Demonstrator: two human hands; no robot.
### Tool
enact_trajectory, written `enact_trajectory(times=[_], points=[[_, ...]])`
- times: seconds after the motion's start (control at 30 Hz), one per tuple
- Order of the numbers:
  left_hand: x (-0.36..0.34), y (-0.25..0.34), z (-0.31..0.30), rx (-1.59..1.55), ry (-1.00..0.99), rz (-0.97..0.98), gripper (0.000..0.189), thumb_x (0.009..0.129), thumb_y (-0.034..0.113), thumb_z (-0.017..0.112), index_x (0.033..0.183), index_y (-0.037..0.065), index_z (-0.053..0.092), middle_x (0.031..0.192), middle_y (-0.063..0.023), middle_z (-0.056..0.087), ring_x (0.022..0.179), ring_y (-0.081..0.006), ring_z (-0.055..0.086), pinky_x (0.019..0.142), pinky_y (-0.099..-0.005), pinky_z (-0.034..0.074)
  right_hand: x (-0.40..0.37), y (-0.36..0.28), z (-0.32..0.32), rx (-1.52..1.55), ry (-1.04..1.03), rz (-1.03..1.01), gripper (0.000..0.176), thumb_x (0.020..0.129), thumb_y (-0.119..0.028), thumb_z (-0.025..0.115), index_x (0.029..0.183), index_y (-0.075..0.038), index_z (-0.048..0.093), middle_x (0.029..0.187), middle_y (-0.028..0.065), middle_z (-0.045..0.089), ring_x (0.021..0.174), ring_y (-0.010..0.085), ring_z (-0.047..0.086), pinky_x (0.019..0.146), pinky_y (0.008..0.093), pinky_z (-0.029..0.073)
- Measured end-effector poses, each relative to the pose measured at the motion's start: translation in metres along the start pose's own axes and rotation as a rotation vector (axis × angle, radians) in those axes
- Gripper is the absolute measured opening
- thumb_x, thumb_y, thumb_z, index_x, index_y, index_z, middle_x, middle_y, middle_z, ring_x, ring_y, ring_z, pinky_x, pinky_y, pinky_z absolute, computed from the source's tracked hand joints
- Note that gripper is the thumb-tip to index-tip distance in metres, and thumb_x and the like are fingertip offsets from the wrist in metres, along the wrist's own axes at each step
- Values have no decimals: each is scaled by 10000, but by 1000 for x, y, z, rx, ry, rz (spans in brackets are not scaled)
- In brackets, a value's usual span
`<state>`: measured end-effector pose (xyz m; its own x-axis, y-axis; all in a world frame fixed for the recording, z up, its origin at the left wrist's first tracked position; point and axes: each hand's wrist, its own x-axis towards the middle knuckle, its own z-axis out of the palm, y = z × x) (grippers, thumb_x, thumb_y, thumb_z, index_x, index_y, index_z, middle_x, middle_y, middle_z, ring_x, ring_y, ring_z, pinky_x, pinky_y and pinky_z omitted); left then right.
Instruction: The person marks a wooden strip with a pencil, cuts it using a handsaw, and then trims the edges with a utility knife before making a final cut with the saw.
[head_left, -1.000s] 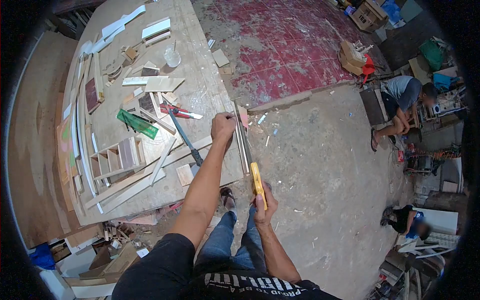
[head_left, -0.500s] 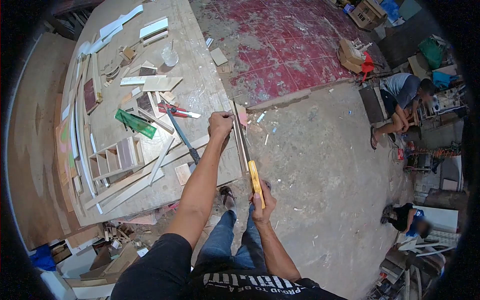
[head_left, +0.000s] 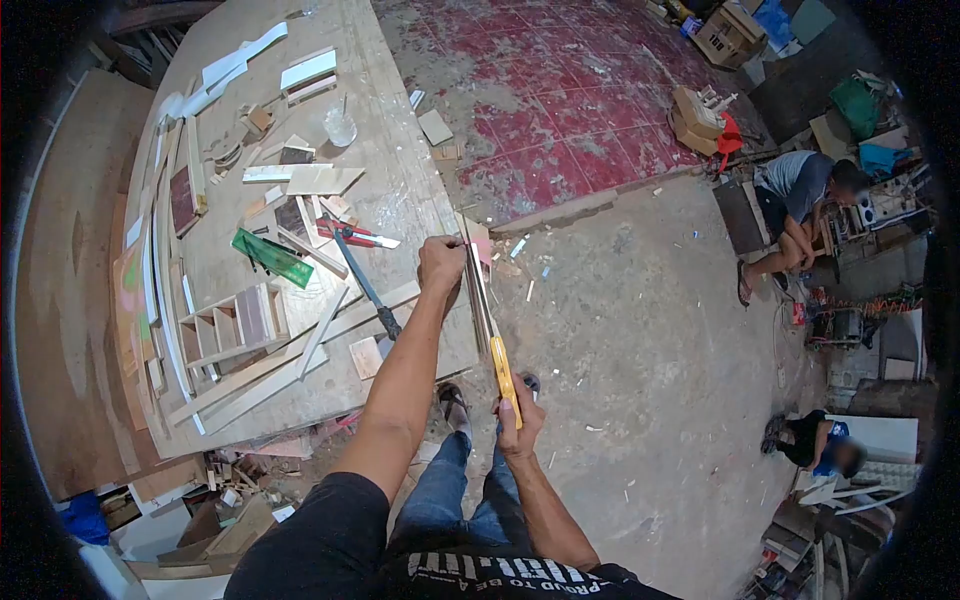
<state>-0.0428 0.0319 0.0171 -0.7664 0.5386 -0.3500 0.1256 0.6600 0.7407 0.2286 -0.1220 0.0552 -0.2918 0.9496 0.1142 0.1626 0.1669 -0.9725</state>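
My right hand (head_left: 520, 418) is wrapped round the yellow handle (head_left: 503, 368) of a handsaw. The saw's long thin blade (head_left: 483, 290) points away from me along the table's right edge. My left hand (head_left: 441, 263) is closed at that edge, beside the blade's far part. Its fingers pinch a thin strip of wood (head_left: 460, 224), mostly hidden by the hand. A pinkish piece (head_left: 481, 247) shows just beyond the blade. To the left of my forearm lies a dark bar-shaped tool (head_left: 365, 280). A red utility knife (head_left: 362, 235) rests past it.
The wooden worktable (head_left: 400, 190) carries a small compartmented wooden frame (head_left: 232, 322), a green plastic piece (head_left: 270, 257), a clear cup (head_left: 340, 126) and many wood offcuts. Two people (head_left: 795, 200) sit at the right. Scraps lie on the concrete floor (head_left: 640, 330) and under the table.
My right hand has drawn the saw slightly back toward my body. My left hand remains at the table edge, nearly in the same place.
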Motion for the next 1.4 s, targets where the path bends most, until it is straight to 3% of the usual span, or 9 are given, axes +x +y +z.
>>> enact_trajectory(times=[0.2,0.27,0.43,0.5,0.73,1.0,1.17,1.23,1.4], points=[[1,1,2,12,-14,-29,290,820,254,767,1053,84,803,1005,-181,774,957,-317,753,874,-387,567,3,-7,5,-10,-58,60,506,959,-165,589,1389,102,558,861,157,717,687,177,673,678,298,542],[-1,1,1,28,11,-1,291,830,250,760,1065,83,798,1006,-191,769,952,-328,751,872,-393,566,7,-10,10,34,-37,59,495,995,-218,553,1395,71,572,833,95,671,660,145,617,621,291,508],[-1,2,-2,17,-17,1,279,839,240,747,1067,85,794,1011,-191,766,948,-341,746,856,-410,565,0,3,13,13,-16,-37,497,998,-213,542,1396,82,565,823,101,670,651,157,619,609,301,510],[-2,2,-2,51,-64,-41,307,837,291,732,1108,163,794,1095,-157,763,1044,-353,726,913,-442,562,15,-2,12,-30,-63,32,499,1001,-218,538,1395,86,563,814,102,674,648,157,621,606,299,511],[-8,8,-4,87,-45,-49,265,870,276,696,1102,196,794,1085,-151,762,1035,-362,722,885,-461,562,4,-4,8,2,-46,25,502,995,-211,542,1398,87,561,784,87,666,640,140,612,593,281,490],[-18,19,-9,90,-49,-50,280,880,262,708,1131,167,786,1094,-159,759,1034,-350,724,891,-445,556,10,-10,10,17,-33,-48,504,1002,-207,533,1420,74,547,731,65,638,590,123,565,555,283,448],[-16,13,-4,98,-16,-49,265,899,260,694,1131,171,786,1082,-158,761,1032,-347,723,895,-442,557,36,-7,21,-60,-97,60,516,1011,-243,512,1413,77,553,746,77,654,598,126,584,547,280,457],[-15,11,-4,97,-6,-47,255,906,254,690,1125,166,787,1081,-161,761,1028,-349,724,892,-444,558,6,-2,10,-9,-48,-23,511,995,-177,547,1452,48,525,811,119,699,648,160,630,646,301,520],[-12,3,3,80,13,-36,246,914,233,675,1125,172,786,1084,-148,763,1032,-339,725,894,-440,558,40,-13,13,-17,-147,130,517,986,-156,540,1451,68,516,813,112,707,653,151,628,654,294,522]])
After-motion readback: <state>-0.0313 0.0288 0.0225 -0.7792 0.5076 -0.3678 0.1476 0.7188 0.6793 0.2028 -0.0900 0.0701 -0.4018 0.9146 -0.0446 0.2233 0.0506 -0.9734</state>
